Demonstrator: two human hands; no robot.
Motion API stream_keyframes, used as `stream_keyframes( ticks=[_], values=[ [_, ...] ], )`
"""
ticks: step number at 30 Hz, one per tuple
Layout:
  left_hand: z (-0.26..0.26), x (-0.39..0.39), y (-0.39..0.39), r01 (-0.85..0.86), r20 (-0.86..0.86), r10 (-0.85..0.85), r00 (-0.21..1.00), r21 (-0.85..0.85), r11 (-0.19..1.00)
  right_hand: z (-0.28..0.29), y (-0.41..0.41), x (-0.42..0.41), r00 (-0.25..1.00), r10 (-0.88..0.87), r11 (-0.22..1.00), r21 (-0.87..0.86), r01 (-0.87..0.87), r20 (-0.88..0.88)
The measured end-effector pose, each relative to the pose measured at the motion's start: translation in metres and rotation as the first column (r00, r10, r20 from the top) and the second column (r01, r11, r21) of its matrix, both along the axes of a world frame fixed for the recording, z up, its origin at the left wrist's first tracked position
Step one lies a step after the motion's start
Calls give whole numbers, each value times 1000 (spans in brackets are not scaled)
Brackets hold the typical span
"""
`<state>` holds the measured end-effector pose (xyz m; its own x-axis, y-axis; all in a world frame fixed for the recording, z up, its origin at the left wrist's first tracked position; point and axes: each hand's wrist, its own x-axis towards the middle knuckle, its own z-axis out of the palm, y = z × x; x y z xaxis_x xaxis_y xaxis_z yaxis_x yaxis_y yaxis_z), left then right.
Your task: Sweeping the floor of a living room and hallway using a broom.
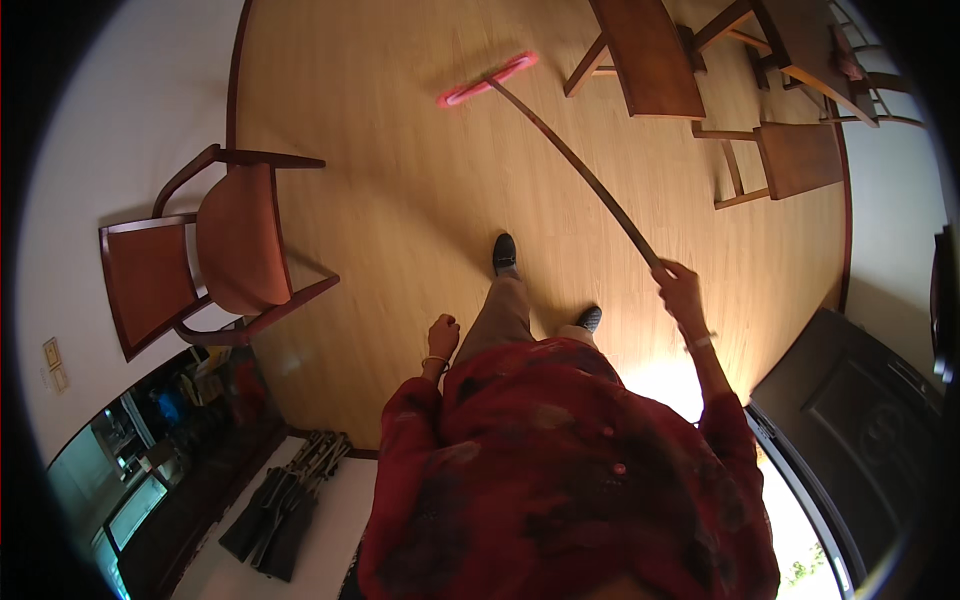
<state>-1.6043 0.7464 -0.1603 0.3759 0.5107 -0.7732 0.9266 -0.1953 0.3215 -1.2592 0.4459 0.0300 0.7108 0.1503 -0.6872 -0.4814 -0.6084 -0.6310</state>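
A flat mop with a long handle (592,178) reaches from my right side to the wood-look floor (405,172). Its pink fringed mop head (487,79) lies on the boards ahead of me, at the top of the view. My right hand (679,294) is closed around the upper end of the handle. My left hand (443,337) hangs beside my left thigh with the fingers curled, and nothing shows in it. Between the hands, my dark shoes (505,253) stand on the floor, one ahead of the other.
A wooden armchair (244,232) with a reddish seat stands by the left wall. Wooden benches (651,60) and a table (814,52) stand at the upper right. An open black door (855,420) is at the lower right. Folded dark folding chairs (289,502) lean at the lower left.
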Motion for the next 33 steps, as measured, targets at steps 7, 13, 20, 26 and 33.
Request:
stream_keyframes(
  ticks=[7,13,20,26,33],
  values=[
    [33,169,-70,544,598,-659,456,399,738,208,-135,-66,986,-148,944,-308,120,-70],
    [94,263,-269,738,668,-689,-280,609,291,223,-173,-125,999,-7,867,-497,-17,-47],
    [40,239,-376,979,731,-681,-30,157,126,206,-216,-156,980,-199,786,-595,168,14],
    [105,254,-413,856,832,-554,10,279,434,277,-227,-145,876,-77,757,-543,362,477],
    [-20,278,-416,760,946,-279,-163,301,576,239,-124,-99,587,709,684,-585,-436,390]
  ],
)
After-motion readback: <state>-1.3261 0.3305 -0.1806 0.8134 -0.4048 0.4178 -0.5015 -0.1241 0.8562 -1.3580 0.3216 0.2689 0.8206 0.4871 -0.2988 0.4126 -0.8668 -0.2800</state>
